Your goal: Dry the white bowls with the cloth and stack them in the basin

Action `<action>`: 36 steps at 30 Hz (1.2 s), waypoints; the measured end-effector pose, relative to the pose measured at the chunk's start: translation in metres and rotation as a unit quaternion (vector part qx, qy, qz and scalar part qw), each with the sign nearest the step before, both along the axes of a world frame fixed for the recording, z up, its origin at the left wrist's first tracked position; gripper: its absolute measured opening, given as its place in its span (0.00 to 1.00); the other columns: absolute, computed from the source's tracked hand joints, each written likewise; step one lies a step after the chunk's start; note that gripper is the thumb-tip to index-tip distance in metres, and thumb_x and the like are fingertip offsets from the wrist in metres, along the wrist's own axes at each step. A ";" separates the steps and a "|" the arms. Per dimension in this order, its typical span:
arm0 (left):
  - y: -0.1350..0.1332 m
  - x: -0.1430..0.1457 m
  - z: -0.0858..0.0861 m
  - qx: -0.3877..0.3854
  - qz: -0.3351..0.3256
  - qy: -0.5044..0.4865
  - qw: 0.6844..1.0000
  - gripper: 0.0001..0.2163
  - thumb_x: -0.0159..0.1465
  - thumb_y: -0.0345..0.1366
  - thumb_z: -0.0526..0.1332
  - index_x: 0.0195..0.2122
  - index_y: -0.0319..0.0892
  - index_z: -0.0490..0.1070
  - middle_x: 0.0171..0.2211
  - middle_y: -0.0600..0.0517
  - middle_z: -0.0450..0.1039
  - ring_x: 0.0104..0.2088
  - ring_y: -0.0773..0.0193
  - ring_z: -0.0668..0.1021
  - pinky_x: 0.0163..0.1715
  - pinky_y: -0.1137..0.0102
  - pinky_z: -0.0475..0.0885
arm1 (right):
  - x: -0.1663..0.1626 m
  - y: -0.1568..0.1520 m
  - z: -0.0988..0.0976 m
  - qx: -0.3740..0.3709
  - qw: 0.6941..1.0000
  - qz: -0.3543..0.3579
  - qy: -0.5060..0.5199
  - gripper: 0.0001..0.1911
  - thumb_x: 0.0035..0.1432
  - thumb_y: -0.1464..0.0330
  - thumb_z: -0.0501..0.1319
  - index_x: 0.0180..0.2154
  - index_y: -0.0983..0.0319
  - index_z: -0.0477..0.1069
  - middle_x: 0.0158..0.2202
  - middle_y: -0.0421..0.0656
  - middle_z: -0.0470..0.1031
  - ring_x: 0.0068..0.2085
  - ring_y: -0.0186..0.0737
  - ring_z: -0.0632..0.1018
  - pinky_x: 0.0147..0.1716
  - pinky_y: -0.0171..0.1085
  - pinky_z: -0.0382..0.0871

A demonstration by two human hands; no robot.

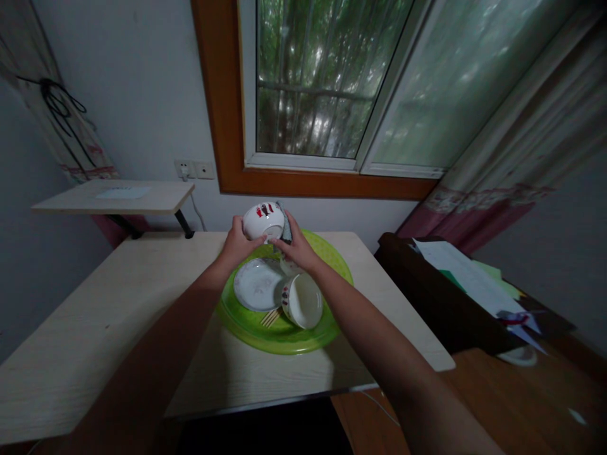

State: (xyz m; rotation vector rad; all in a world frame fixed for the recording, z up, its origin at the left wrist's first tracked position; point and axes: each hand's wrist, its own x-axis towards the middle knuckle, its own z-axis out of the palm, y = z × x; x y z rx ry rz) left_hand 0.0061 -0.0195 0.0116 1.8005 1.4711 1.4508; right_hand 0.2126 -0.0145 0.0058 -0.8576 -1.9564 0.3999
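Observation:
Above a round green tray [279, 346] I hold up a white bowl [263, 220] with red and dark figures on its side, tilted so its foot faces me. My left hand [241, 241] grips the bowl's left side. On its right, my right hand [298, 246] is closed on a grey-green cloth [286, 229] pressed against the bowl. Below, on the tray, lie a white plate [258, 284], a second white bowl [306, 302] tipped on its side, and several light chopsticks [271, 317]. Another white piece behind my right wrist is partly hidden.
The tray rests on a pale wooden table [142, 328]. A raised wooden shelf [118, 197] with a sheet of paper stands at the back left. Behind is a window [327, 82]; to the right, a dark brown piece of furniture [422, 291] carries papers [469, 278].

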 end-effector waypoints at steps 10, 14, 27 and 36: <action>0.008 -0.001 -0.008 -0.032 -0.095 -0.078 0.992 0.30 0.51 0.44 0.70 0.50 0.44 0.56 0.50 0.45 0.70 0.49 0.57 0.77 0.46 0.64 0.75 | 0.004 0.006 -0.007 0.000 0.998 -0.042 0.041 0.46 0.61 0.53 0.66 0.71 0.56 0.46 0.69 0.54 0.58 0.67 0.52 0.65 0.64 0.55 0.63; 0.008 -0.001 -0.010 -0.009 -0.105 -0.058 0.993 0.35 0.50 0.43 0.71 0.56 0.44 0.56 0.56 0.42 0.68 0.53 0.56 0.76 0.51 0.62 0.74 | 0.007 0.005 -0.001 0.034 0.999 -0.033 -0.001 0.43 0.58 0.55 0.69 0.68 0.55 0.55 0.63 0.53 0.63 0.64 0.53 0.67 0.64 0.56 0.63; -0.001 0.002 -0.001 0.014 -0.058 0.053 0.997 0.28 0.49 0.41 0.72 0.47 0.43 0.61 0.40 0.49 0.75 0.39 0.61 0.78 0.38 0.68 0.73 | 0.008 -0.007 0.012 0.107 0.985 -0.013 -0.138 0.38 0.67 0.58 0.61 0.72 0.51 0.48 0.74 0.52 0.45 0.73 0.54 0.54 0.69 0.60 0.55; 0.001 -0.001 0.002 -0.011 -0.005 0.045 0.999 0.24 0.48 0.34 0.70 0.40 0.46 0.57 0.35 0.51 0.75 0.33 0.61 0.78 0.32 0.68 0.71 | -0.020 -0.034 0.024 0.156 0.961 -0.018 -0.226 0.32 0.69 0.54 0.57 0.70 0.52 0.55 0.76 0.43 0.42 0.76 0.55 0.36 0.72 0.64 0.45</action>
